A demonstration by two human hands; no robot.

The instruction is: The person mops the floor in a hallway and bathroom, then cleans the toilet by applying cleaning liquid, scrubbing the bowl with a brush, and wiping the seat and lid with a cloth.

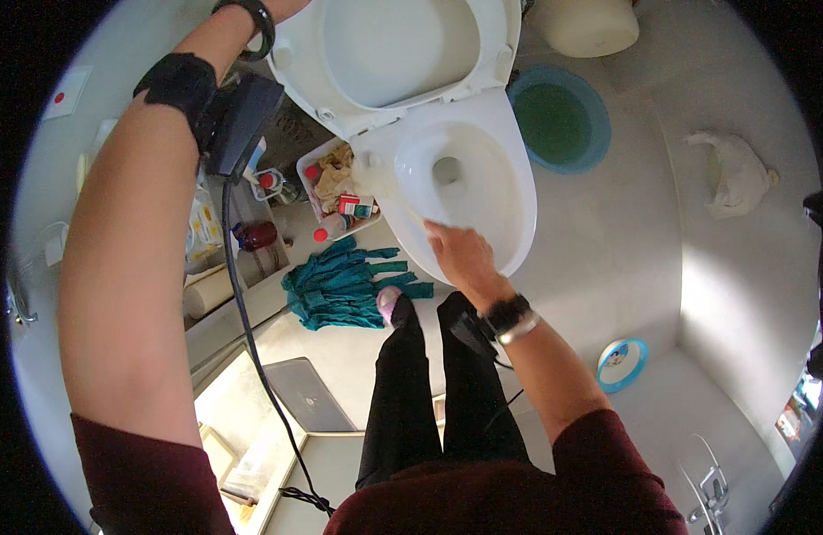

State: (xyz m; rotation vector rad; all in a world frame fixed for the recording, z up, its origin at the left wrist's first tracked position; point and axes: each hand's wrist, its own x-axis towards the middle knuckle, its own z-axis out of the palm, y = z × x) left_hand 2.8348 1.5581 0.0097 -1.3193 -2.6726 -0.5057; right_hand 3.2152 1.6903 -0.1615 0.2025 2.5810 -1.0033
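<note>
My right hand [463,261] grips the thin handle of a pale toilet brush [413,212]. Its blurred white head is over the left side of the rim of a white toilet bowl [498,150]. Behind the bowl, the toilet seat [489,40] and the lid [401,47] are raised. A little water shows in the drain of the bowl. At the top edge of the picture, only the wrist end of my left hand [285,9] shows, beside the raised seat. Its fingers are cut off, so I cannot tell whether they touch anything.
Left of the bowl stands a waste bin [304,175] with crumpled paper, bottles and a small box. A teal mop head [338,284] lies by my foot. At right are a blue basin [595,127] of greenish water and a blue-rimmed bowl [632,381]. A black cable [240,287] hangs from my left wrist.
</note>
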